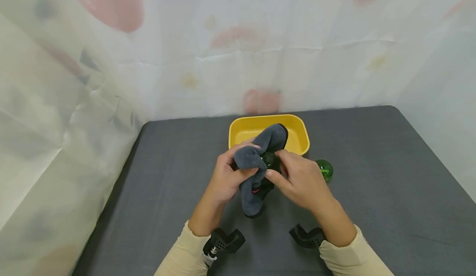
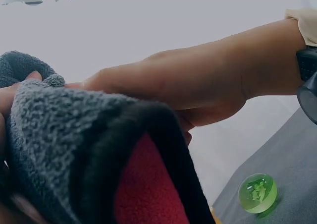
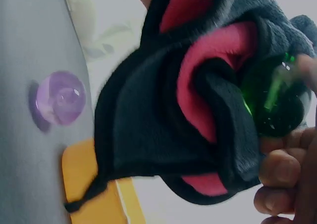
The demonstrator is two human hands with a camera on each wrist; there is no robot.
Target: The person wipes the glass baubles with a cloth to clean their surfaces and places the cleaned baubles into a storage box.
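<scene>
Both hands hold a grey cloth (image 1: 256,172) with a red inner side and black trim above the dark table (image 1: 372,185). My left hand (image 1: 250,159) grips the bunched upper part of the cloth (image 2: 64,144). My right hand (image 1: 276,166) pinches a dark green glass ball (image 1: 268,160) against the cloth (image 3: 158,120). In the right wrist view the green ball (image 3: 275,105) sits partly wrapped in the folds, with the fingertips (image 3: 282,169) beside it.
A yellow tray (image 1: 299,137) stands just behind the hands. A second green ball (image 1: 324,170) (image 2: 257,193) lies on the table right of the hands. A purple ball (image 3: 60,98) rests on the table near the tray (image 3: 84,184). White sheeting walls the table.
</scene>
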